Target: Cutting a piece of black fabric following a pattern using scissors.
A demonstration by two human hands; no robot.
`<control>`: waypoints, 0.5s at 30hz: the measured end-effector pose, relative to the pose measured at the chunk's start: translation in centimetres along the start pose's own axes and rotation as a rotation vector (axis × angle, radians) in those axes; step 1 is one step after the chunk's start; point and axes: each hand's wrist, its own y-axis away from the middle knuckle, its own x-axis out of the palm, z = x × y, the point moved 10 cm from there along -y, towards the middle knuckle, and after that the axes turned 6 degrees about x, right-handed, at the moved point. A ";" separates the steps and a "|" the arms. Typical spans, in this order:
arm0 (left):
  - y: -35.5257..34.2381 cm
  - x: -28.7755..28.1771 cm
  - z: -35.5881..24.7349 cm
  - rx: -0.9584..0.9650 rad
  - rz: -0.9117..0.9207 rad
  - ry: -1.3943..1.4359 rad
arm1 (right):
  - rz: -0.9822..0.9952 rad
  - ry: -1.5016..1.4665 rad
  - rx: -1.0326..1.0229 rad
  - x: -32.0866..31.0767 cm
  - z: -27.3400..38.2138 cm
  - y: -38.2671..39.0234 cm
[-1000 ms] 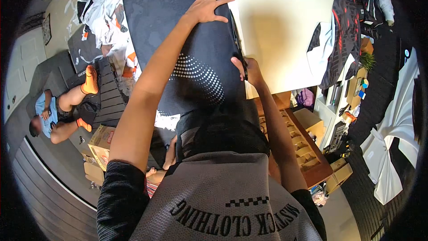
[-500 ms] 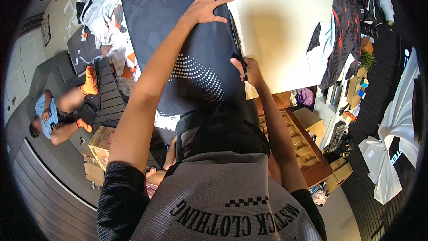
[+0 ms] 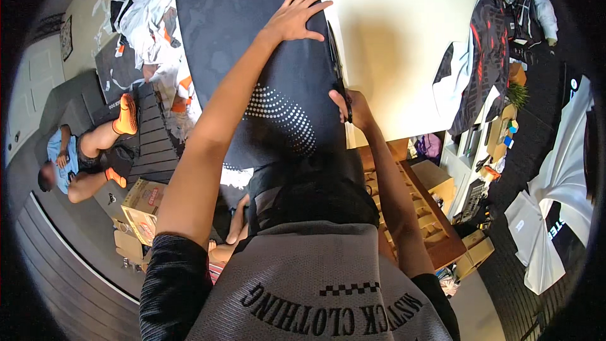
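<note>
A black cloth (image 3: 218,22) with a curved pattern of white dots lies spread before me. My left hand (image 3: 293,19) rests flat on it near its right edge, fingers spread, the tips reaching over onto a pale cream sheet (image 3: 404,0). My right hand (image 3: 360,112) grips a pair of dark scissors (image 3: 339,69) by the handles, thumb on the left side. Their blades point away from me, along the line where the black cloth meets the cream surface. How far the blades are parted, I cannot tell.
Heaped white and orange cloth scraps (image 3: 148,31) lie left. A black-and-red patterned garment (image 3: 489,57) hangs over the cream sheet's right edge. Below is a wooden compartmented tray (image 3: 435,224). A person in orange socks (image 3: 79,158) sits at far left, near a cardboard box (image 3: 142,205).
The whole view has shifted slightly, with the cloth and both hands a little lower in it. My hands keep nearly the same places on the cloth.
</note>
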 end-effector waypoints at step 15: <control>0.0 -0.1 0.0 -0.011 0.019 0.003 | -0.049 0.063 -0.046 0.0 1.7 -1.6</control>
